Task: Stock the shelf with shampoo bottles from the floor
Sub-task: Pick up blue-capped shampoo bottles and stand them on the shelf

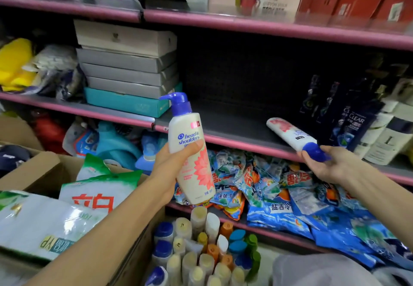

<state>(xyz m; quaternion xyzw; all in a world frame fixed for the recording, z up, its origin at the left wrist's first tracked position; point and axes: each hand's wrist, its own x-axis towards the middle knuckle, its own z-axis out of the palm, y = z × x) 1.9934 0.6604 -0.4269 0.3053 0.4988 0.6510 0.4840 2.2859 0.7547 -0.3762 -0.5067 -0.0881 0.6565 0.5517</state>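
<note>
Mid-stocking, the right hand [328, 163] grips a capped shampoo bottle [290, 135] by its blue cap, tipped over the middle shelf [234, 118], while the left hand [172, 167] clasps a pump bottle [192, 151] just before that shelf, each needing standing upright.

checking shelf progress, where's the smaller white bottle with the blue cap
The smaller white blue-capped bottle lies tilted over the pink-edged middle shelf, right hand on its cap.

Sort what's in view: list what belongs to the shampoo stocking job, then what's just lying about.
Job: pump bottle in the left hand; tube bottle in the right hand; middle shelf; floor bottles.

Lying about: stacked boxes, detergent bags, dark Clear bottles, cardboard box.
</note>
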